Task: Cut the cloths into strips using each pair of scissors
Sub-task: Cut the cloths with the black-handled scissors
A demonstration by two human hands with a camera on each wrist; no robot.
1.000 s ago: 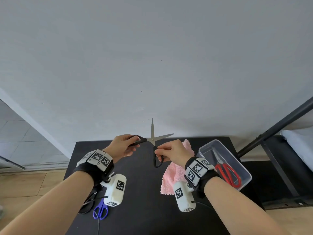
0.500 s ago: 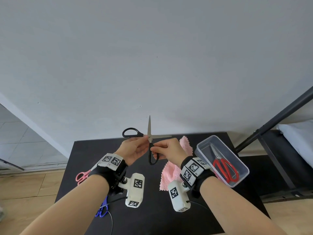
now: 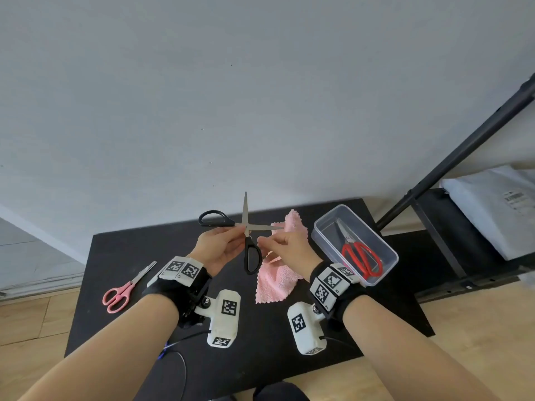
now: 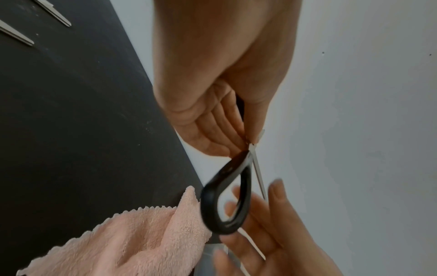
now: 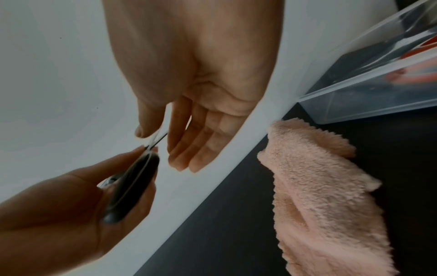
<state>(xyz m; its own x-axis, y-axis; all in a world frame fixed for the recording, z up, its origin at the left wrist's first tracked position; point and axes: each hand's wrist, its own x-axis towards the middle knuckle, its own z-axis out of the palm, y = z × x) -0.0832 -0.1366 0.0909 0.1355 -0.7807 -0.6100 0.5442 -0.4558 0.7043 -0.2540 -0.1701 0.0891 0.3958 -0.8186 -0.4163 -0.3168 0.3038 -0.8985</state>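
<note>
I hold the black-handled scissors [image 3: 248, 245] in the air above the black table [image 3: 115, 256], blades spread wide, one pointing up and one to the right. My left hand [image 3: 241, 235] pinches them at the pivot and handle shank [image 5: 132, 186]. My right hand [image 3: 262, 241] is beside the right-pointing blade, fingers nearly straight, with thumb and index on either side of it and a gap showing in the right wrist view. One handle loop [image 4: 247, 186] hangs free. A pink cloth [image 3: 275, 282] lies crumpled on the table under my right hand.
Pink scissors [image 3: 127, 287] lie at the table's left. A clear plastic box [image 3: 318, 227] at the right holds red scissors [image 3: 362, 256]. A black metal frame [image 3: 463, 154] stands beyond the table's right edge. The wall is close behind.
My left hand shifted from the upper handle loop to the pivot. My right hand let go of the lower handle loop and now lies by the blade. The scissors stayed spread.
</note>
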